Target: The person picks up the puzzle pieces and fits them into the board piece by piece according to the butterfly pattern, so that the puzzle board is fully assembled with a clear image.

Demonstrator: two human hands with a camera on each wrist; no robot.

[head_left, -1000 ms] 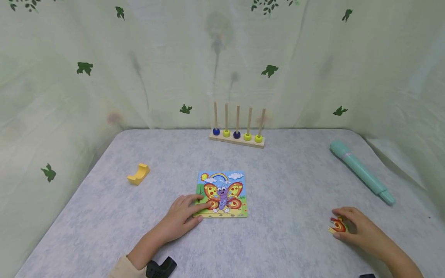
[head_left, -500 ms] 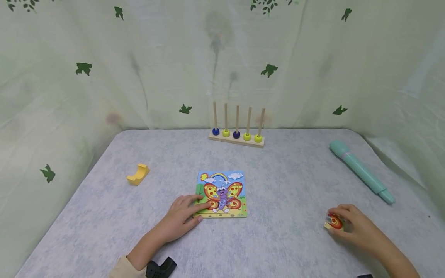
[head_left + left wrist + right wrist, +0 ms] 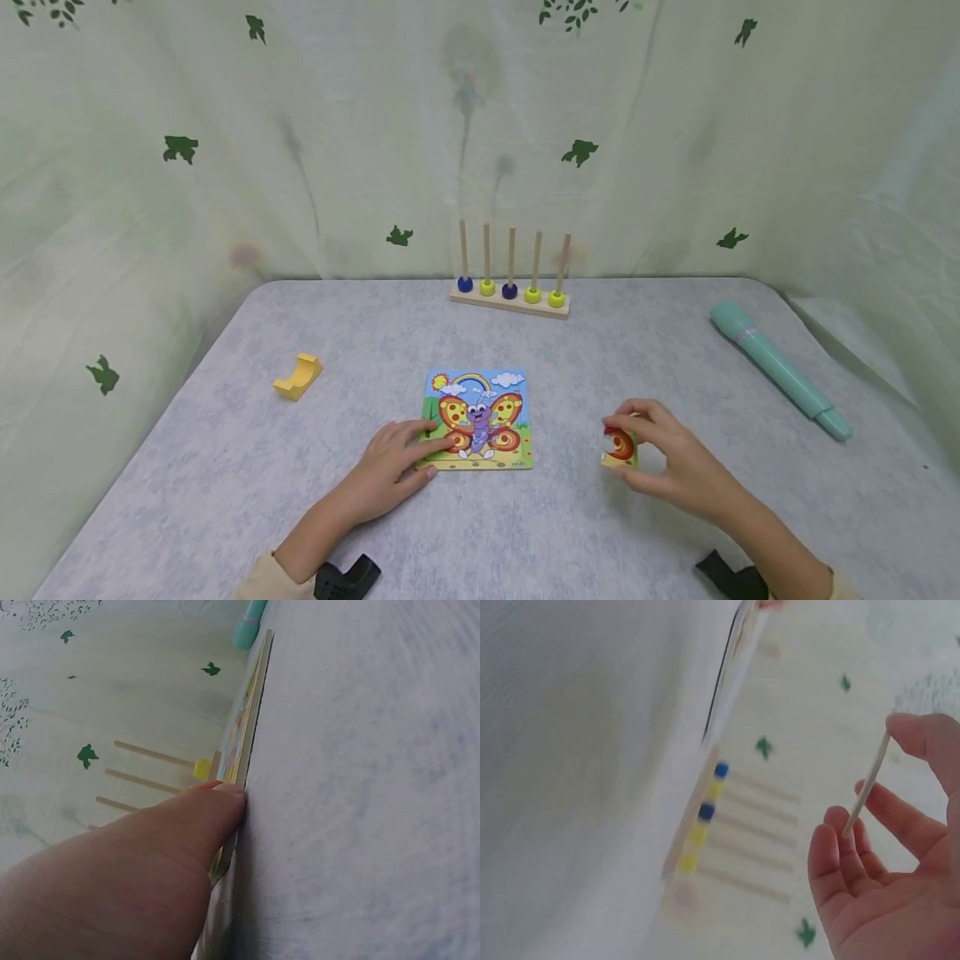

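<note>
A square butterfly picture puzzle (image 3: 491, 385) lies flat mid-table. My left hand (image 3: 384, 467) rests on its lower left corner with the fingers stretched out over the picture. In the left wrist view the thumb (image 3: 214, 814) touches the puzzle's near edge. To the right of the puzzle and apart from it, my right hand (image 3: 678, 458) pinches a puzzle piece (image 3: 621, 450) with a red and orange wing pattern. The right wrist view shows this thin piece (image 3: 868, 784) edge-on between thumb and fingertips, held off the table.
Behind the puzzle stands a wooden peg rack (image 3: 510, 304) with blue and yellow beads. A yellow curved block (image 3: 298, 377) lies at the left. At the right is a teal microphone-shaped toy (image 3: 780, 371). A pale curtain (image 3: 337, 125) hangs beyond the table.
My right hand has carried the puzzle piece leftward and slightly away from me, from the right side of the table toward the puzzle. The left hand has stayed in place.
</note>
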